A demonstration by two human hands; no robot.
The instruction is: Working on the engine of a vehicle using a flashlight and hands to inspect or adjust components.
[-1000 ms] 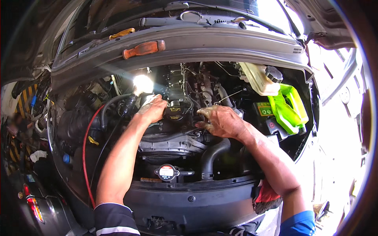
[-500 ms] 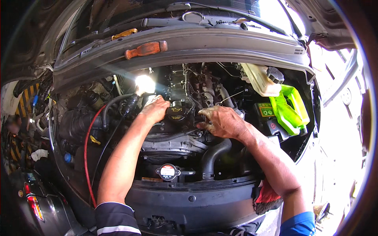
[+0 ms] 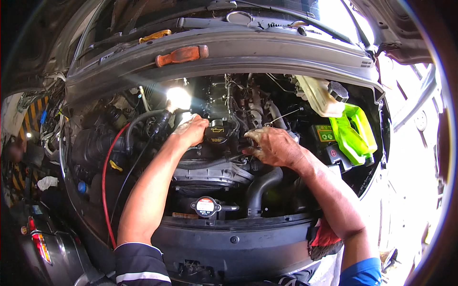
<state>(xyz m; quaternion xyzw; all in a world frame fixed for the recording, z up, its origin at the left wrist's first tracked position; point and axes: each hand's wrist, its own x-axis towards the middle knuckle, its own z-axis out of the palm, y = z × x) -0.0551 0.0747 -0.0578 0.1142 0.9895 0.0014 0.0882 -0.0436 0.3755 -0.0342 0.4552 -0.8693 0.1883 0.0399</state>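
Observation:
Both my arms reach into an open engine bay. Next to the black oil filler cap (image 3: 218, 134), my left hand (image 3: 192, 131) is closed over the engine's top, its fingertips hidden; whatever they grip cannot be made out. Across the cap, my right hand (image 3: 274, 147) bends its fingers and thumb around a spot among hoses and wiring, and what lies between them is hidden. A thin metal rod (image 3: 287, 115) slants up just beyond the right hand. Behind the left hand shines a bright work lamp (image 3: 179, 98).
An orange-handled screwdriver (image 3: 182, 56) and a yellow-handled tool (image 3: 155, 36) lie on the cowl. A lime-green cut container (image 3: 354, 136) stands by the battery (image 3: 324, 133). A red hose (image 3: 106, 190) runs down at left. The radiator cap (image 3: 205, 207) is in front.
The whole scene has shifted slightly to the right in the view. Both hands keep almost the same place and pose on the engine.

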